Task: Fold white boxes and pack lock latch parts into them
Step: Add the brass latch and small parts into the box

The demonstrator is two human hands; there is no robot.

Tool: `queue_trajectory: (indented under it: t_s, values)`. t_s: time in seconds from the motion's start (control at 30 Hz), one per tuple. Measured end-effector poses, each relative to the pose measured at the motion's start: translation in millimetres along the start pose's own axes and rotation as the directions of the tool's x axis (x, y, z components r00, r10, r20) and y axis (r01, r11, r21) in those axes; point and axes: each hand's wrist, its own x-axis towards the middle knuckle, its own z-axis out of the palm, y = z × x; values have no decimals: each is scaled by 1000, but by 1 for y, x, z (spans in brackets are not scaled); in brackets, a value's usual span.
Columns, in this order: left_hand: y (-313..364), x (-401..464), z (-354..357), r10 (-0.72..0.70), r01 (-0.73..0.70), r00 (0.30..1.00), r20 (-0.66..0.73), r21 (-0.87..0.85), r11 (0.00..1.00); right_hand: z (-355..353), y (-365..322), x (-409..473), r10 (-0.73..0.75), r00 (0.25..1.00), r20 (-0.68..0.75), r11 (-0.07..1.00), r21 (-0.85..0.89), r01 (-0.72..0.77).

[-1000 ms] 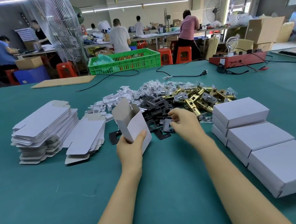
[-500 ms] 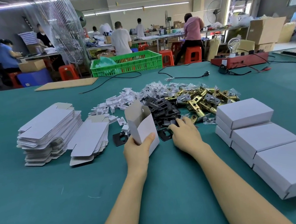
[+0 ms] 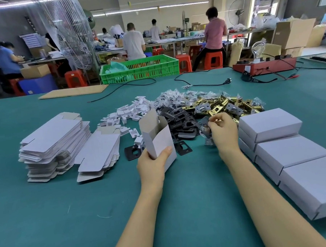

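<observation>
My left hand (image 3: pixel 152 167) holds a folded white box (image 3: pixel 156 139) upright above the green table, its top flaps open. My right hand (image 3: pixel 223 132) is closed on dark latch parts with a small clear bag (image 3: pixel 205 131), lifted just off the pile of black strike plates (image 3: pixel 180 121). Behind that pile lie brass latch bolts (image 3: pixel 222 105), small bagged screws (image 3: pixel 172 98) and white plastic clips (image 3: pixel 131 114). Two black plates (image 3: pixel 133 152) lie loose near the box.
Flat unfolded box blanks (image 3: pixel 54 145) are stacked at the left. Closed white boxes (image 3: pixel 288 151) are lined up at the right. At the table's far edge are a green crate (image 3: pixel 141 69), black cables (image 3: pixel 200 84) and a red tester unit (image 3: pixel 264 66). People work at benches beyond.
My right hand has risen from the black plates and moved right, now holding parts and a bag. The left hand keeps the open box in about the same place.
</observation>
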Motion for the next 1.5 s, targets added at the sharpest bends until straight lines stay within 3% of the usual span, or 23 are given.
queue_trajectory:
  t_s: [0.1, 0.17, 0.3, 0.53, 0.9, 1.07, 1.23, 1.37, 1.5]
  values:
    - [3, -2, 0, 0, -1, 1000, 22, 17, 1000, -11, -12, 8, 289, 947, 141, 921, 227, -315]
    - [3, -3, 1, 2, -4, 999, 44, 34, 999, -19, -17, 11, 354, 895, 271, 850, 307, -429]
    - [4, -5, 3, -5, 0, 996, 95, 56, 998, -28, -29, 12, 251, 852, 460, 740, 476, -475]
    - [10, -8, 4, -7, -4, 988, 151, 71, 997, -39, -56, 5, 66, 793, 606, 752, 492, -439]
    - [8, -9, 4, -10, 0, 965, 260, 40, 999, -46, -77, 1, 69, 870, 489, 928, 288, -235]
    - [7, -10, 5, -13, -1, 951, 310, 47, 999, -47, -81, -1, 53, 864, 500, 956, 225, -189]
    - [6, -8, 3, -19, 7, 939, 344, 35, 999, -52, -95, -4, -122, 841, 527, 988, -16, 154]
    - [8, -8, 3, -18, 2, 916, 401, 40, 999, -53, -109, -13, -276, 766, 580, 906, -109, 409]
    - [8, -10, 3, -14, -3, 899, 438, 39, 999, -47, -115, -21, -262, 668, 696, 820, -204, 534]
